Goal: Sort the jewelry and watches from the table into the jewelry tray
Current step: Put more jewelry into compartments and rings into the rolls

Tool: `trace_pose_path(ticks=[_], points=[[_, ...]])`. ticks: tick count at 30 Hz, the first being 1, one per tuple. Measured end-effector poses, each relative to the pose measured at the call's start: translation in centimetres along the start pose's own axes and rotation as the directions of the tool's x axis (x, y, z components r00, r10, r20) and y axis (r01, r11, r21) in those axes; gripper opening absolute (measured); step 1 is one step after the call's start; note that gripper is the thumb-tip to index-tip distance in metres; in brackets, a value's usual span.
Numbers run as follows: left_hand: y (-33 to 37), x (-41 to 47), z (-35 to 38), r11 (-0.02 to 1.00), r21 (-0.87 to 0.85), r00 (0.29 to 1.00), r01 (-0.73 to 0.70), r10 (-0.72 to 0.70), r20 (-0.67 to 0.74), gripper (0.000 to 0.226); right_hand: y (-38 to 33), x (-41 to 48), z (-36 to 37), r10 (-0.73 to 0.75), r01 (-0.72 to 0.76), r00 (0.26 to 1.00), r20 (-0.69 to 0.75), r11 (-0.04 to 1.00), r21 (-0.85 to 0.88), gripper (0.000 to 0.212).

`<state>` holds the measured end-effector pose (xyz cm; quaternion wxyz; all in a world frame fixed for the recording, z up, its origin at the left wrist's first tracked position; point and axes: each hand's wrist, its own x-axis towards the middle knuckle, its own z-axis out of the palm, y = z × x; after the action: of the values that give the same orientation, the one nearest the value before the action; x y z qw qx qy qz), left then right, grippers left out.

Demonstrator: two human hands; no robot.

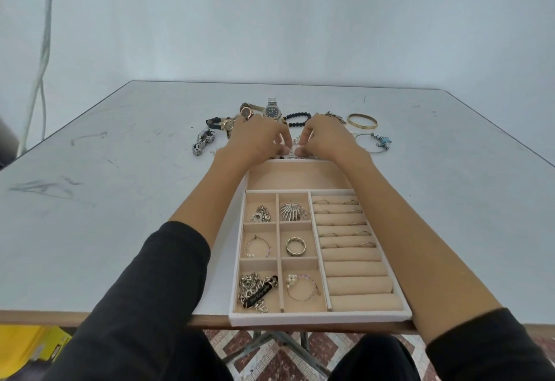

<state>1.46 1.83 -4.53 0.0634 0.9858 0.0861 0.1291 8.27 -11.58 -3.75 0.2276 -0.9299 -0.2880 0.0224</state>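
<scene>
table (90,200): grey, scuffed | jewelry tray (318,319) at near edge | watches (271,110), gold bangle (362,121) beyond

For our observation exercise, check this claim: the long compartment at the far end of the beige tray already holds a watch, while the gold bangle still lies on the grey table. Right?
Not quite. The head view shows the long far compartment of the beige velvet jewelry tray holding nothing; the blue-dialled silver watch is still on the grey table. The gold bangle does still lie on that table.
</scene>
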Motion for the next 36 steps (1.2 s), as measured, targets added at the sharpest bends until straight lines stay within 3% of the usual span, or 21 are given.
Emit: trace_pose_path(ticks=[5,12,16,21,28,36], points=[[-0.3,0.0,0.2,0.998,-0.046,0.999,0.037,-0.036,0.028,0.019,0.1,-0.2,-0.2,0.002,-0.003,1.000,0.029,1.000,0.030,0.015],[-0.9,-0.3,1.0,0.957,-0.284,0.998,0.049,-0.057,-0.021,0.013,0.1,-0.3,-0.2,-0.026,0.027,0.999,-0.024,0.999,0.046,0.015],[-1.4,-0.4,1.4,0.828,-0.553,0.994,0.090,-0.110,-0.003,0.017,0.3,-0.5,-0.3,-0.038,0.045,0.995,-0.089,0.996,0.078,0.014],[-1.1,-0.7,0.8,0.679,-0.729,0.985,0.083,-0.167,-0.044,0.014,0.4,-0.6,-0.6,-0.042,0.067,0.983,-0.179,0.988,0.140,0.014],[0.0,-1.8,-1.4,0.741,-0.667,0.954,-0.072,-0.144,-0.263,0.011,0.3,-1.0,-2.2,-0.051,0.098,0.976,-0.213,0.971,0.220,0.014],[2.5,-5.7,-3.9,0.739,-0.653,0.944,-0.167,-0.071,-0.322,0.007,0.4,-4.9,-5.2,-0.098,0.149,0.984,-0.148,0.908,0.392,0.015]])
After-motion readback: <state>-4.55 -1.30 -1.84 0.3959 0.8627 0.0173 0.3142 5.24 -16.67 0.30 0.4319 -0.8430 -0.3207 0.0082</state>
